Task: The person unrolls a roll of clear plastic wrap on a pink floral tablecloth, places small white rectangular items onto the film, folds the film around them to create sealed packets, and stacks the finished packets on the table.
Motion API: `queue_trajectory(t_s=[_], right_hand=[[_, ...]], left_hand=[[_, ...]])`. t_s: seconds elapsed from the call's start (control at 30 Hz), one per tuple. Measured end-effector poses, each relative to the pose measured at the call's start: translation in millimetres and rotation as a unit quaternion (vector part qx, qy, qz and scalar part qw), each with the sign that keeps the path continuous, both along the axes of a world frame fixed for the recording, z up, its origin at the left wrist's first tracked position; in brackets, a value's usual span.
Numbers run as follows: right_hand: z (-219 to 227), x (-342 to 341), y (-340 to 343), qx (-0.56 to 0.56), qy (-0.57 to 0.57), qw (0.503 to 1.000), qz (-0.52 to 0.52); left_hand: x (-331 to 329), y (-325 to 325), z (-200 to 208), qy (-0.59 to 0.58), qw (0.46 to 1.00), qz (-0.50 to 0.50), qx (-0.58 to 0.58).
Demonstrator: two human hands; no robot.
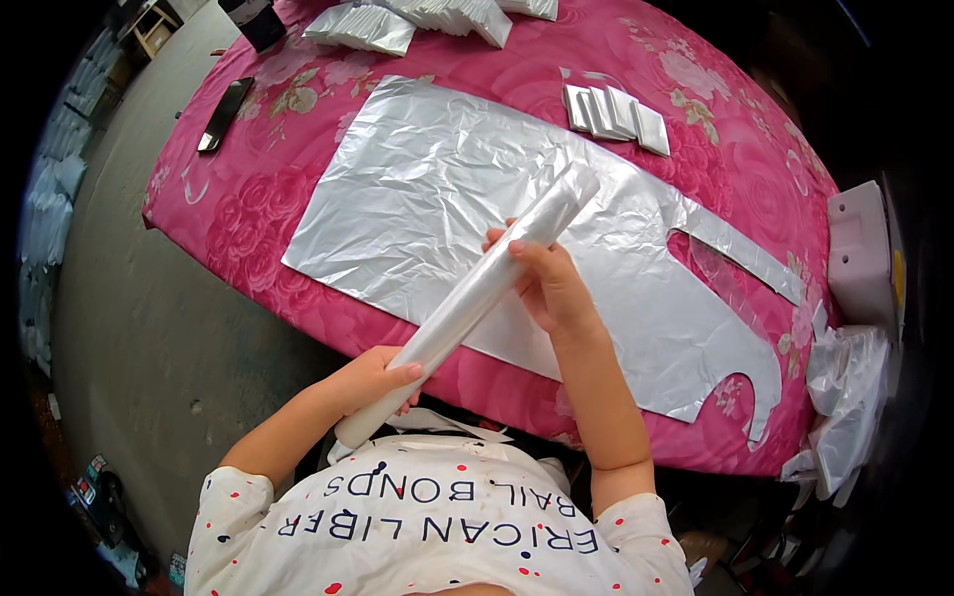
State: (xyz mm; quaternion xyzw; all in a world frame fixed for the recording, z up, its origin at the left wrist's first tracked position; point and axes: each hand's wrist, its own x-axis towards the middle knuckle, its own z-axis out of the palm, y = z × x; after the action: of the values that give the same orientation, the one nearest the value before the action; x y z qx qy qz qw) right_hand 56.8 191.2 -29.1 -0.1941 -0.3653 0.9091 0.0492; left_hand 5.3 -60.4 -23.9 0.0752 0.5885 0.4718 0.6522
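My left hand (pixel 380 379) and my right hand (pixel 547 283) are both closed on a long roll of thin whitish plastic film (pixel 462 306). The left grips it near its lower end, close to my shirt; the right holds it further up, thumb on top. The roll slants up to the right, over a flat plastic apron (pixel 397 189). That apron is shiny, silvery white and wrinkled, with its strap cut-outs towards the right. Whether it is one sheet or a stack I cannot tell. Some of its middle is hidden by the roll and my right arm.
Several folded white plastic packets (pixel 608 112) lie behind the apron on the pink floral tablecloth (pixel 268 223). More packets (pixel 363 28) sit at the far edge, beside a dark container (pixel 254 22). A phone (pixel 227 115) lies left. At right are a pale box (pixel 857 248) and plastic bags (pixel 845 382).
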Motion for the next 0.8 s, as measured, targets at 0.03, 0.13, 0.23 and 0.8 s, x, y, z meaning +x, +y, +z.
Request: queue_trajectory(t_s=[0.03, 0.13, 0.23, 0.8], right_hand=[[0.0, -3.0, 20.0, -0.006, 0.002, 0.999, -0.038], [-8.2, -5.6, 85.7, 0.058, -0.040, 0.986, -0.151], [-4.4, 4.0, 114.6, 0.186, -0.085, 0.970, -0.131], [16.6, 11.8, 83.3, 0.376, -0.149, 0.897, 0.179]], left_hand=[[0.9, -9.0, -0.2, -0.004, 1.000, -0.009, -0.011], [4.3, -24.4, 1.5, -0.005, 0.998, -0.032, -0.054], [8.5, -34.4, -2.2, -0.008, 0.996, -0.045, -0.075], [14.0, -37.4, -3.2, 0.034, 0.996, -0.064, -0.052]])
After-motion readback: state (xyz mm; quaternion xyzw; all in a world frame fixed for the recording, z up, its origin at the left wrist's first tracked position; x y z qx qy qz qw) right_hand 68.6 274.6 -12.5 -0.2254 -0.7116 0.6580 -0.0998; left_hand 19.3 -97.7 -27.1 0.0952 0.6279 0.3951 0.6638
